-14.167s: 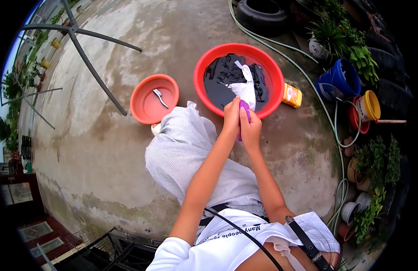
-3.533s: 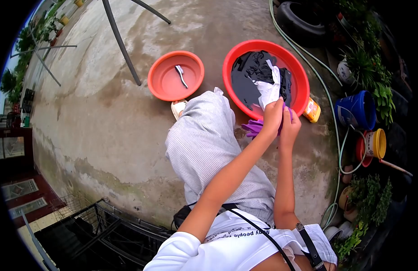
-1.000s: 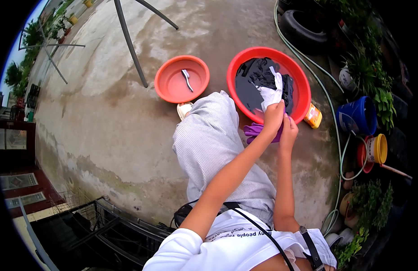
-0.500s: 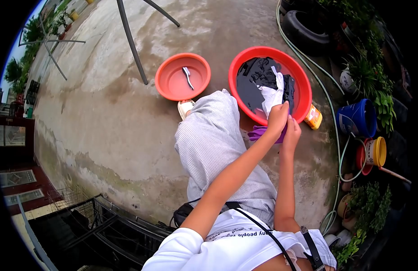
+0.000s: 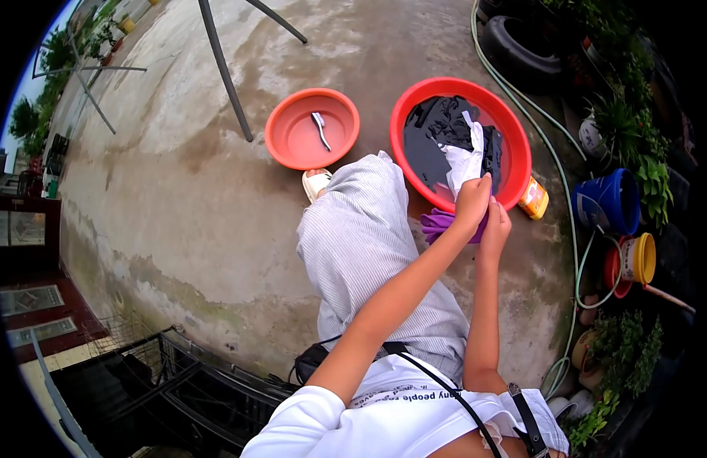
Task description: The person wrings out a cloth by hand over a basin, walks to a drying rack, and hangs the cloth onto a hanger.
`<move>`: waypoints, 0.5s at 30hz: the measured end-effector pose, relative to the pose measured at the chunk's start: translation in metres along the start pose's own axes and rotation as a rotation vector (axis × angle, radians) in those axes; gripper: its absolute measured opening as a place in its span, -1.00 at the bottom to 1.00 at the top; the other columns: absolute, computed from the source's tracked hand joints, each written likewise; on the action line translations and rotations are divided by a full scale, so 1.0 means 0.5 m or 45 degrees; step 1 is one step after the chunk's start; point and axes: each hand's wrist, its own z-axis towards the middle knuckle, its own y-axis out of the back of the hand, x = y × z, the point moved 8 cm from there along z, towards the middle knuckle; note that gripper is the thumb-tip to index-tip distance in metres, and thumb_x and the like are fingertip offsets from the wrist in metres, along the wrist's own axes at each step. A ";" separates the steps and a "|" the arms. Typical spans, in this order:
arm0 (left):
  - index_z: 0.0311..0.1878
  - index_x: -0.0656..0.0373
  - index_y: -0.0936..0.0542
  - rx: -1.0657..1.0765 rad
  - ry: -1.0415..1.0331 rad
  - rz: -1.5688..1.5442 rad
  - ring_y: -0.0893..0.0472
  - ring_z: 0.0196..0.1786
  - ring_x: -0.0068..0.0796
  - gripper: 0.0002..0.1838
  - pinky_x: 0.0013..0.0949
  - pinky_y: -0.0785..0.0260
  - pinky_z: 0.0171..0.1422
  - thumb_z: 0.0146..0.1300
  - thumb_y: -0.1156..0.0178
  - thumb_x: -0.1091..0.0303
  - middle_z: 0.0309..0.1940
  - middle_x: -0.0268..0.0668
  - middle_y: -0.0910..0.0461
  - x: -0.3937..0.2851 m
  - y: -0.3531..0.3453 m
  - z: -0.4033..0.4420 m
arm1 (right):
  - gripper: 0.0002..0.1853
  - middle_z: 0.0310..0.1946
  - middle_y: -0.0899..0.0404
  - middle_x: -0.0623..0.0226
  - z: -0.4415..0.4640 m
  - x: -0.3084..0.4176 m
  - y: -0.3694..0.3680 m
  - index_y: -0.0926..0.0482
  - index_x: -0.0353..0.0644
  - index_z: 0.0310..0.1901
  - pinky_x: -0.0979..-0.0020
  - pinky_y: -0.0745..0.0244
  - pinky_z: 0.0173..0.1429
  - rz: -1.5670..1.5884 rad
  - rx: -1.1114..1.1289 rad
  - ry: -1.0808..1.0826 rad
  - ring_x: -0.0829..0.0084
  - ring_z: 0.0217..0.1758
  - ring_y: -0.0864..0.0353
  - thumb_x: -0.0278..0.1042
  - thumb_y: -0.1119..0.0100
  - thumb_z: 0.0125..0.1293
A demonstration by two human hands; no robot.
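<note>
My left hand (image 5: 473,200) is closed, its fingertips meeting those of my right hand (image 5: 495,223) at the near rim of a red basin (image 5: 519,145). Both hands seem to pinch a purple glove (image 5: 439,221), bunched below and partly hidden by my left hand; its exact shape is hard to make out. In the basin, dark cloth (image 5: 451,114) lies in dark water. A white cloth (image 5: 464,156) rests on top, its near end close to my left hand. I cannot tell whether that hand touches it.
An orange basin (image 5: 275,130) holds a white-and-dark brush (image 5: 320,130). A yellow-orange bottle (image 5: 534,198) lies beside the red basin. Along the right run a hose (image 5: 548,122), a blue bucket (image 5: 609,202), a yellow bucket (image 5: 638,258), a tire (image 5: 517,53) and plants. Metal poles (image 5: 227,72) stand ahead.
The view has shifted very slightly, so the basins sit a touch farther right. Both hands keep the same closed hold.
</note>
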 end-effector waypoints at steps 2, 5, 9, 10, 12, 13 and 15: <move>-0.68 0.14 -0.30 0.010 0.032 -0.024 -0.18 -0.60 -0.74 -0.63 -0.49 -0.04 -0.54 0.24 0.04 0.24 -0.71 -0.53 -0.22 -0.003 -0.001 -0.005 | -0.75 -0.50 -0.43 0.53 0.000 -0.003 0.000 -0.51 -0.34 -0.39 0.63 -0.24 -0.37 0.003 -0.003 -0.011 0.74 -0.45 -0.30 -0.32 0.04 0.29; -0.67 0.14 -0.30 0.009 0.046 -0.051 -0.17 -0.60 -0.75 -0.63 -0.50 -0.03 -0.54 0.25 0.04 0.24 -0.71 -0.53 -0.22 -0.004 -0.001 -0.005 | -0.75 -0.51 -0.43 0.54 0.001 -0.002 -0.001 -0.51 -0.33 -0.41 0.64 -0.24 -0.38 -0.016 -0.015 0.006 0.75 -0.45 -0.30 -0.32 0.05 0.29; -0.67 0.14 -0.30 0.034 0.046 -0.138 -0.17 -0.60 -0.75 -0.63 -0.50 -0.04 -0.54 0.25 0.05 0.24 -0.71 -0.54 -0.21 -0.011 -0.011 -0.009 | -0.76 -0.52 -0.42 0.56 0.028 -0.023 0.009 -0.51 -0.29 -0.43 0.65 -0.23 -0.40 0.032 -0.007 -0.006 0.75 -0.46 -0.30 -0.33 0.06 0.28; -0.67 0.14 -0.30 0.041 0.048 -0.166 -0.17 -0.60 -0.76 -0.63 -0.50 -0.04 -0.54 0.25 0.05 0.24 -0.71 -0.54 -0.21 -0.017 -0.014 -0.012 | -0.76 -0.52 -0.42 0.56 0.039 -0.035 0.013 -0.51 -0.28 -0.43 0.65 -0.23 -0.40 0.074 -0.017 -0.041 0.75 -0.46 -0.31 -0.33 0.06 0.28; -0.67 0.13 -0.30 0.048 0.028 -0.154 -0.17 -0.60 -0.76 -0.63 -0.51 -0.04 -0.54 0.25 0.05 0.23 -0.71 -0.54 -0.22 -0.028 -0.012 -0.014 | -0.77 -0.53 -0.42 0.57 0.044 -0.041 0.012 -0.51 -0.26 -0.44 0.65 -0.24 -0.41 0.097 -0.011 -0.064 0.76 -0.47 -0.33 -0.32 0.06 0.27; -0.67 0.13 -0.30 0.053 0.018 -0.149 -0.17 -0.60 -0.76 -0.63 -0.51 -0.04 -0.53 0.25 0.05 0.23 -0.71 -0.55 -0.22 -0.031 -0.012 -0.014 | -0.77 -0.53 -0.42 0.57 0.042 -0.038 0.009 -0.50 -0.26 -0.45 0.65 -0.24 -0.41 0.088 0.000 -0.058 0.76 -0.47 -0.33 -0.32 0.06 0.27; -0.67 0.13 -0.31 0.045 0.036 -0.156 -0.16 -0.60 -0.76 -0.63 -0.52 -0.03 -0.53 0.25 0.05 0.23 -0.71 -0.55 -0.22 -0.032 -0.009 -0.011 | -0.77 -0.53 -0.42 0.57 0.038 -0.031 0.002 -0.49 -0.25 -0.45 0.65 -0.24 -0.41 0.066 0.022 -0.042 0.76 -0.47 -0.33 -0.32 0.07 0.27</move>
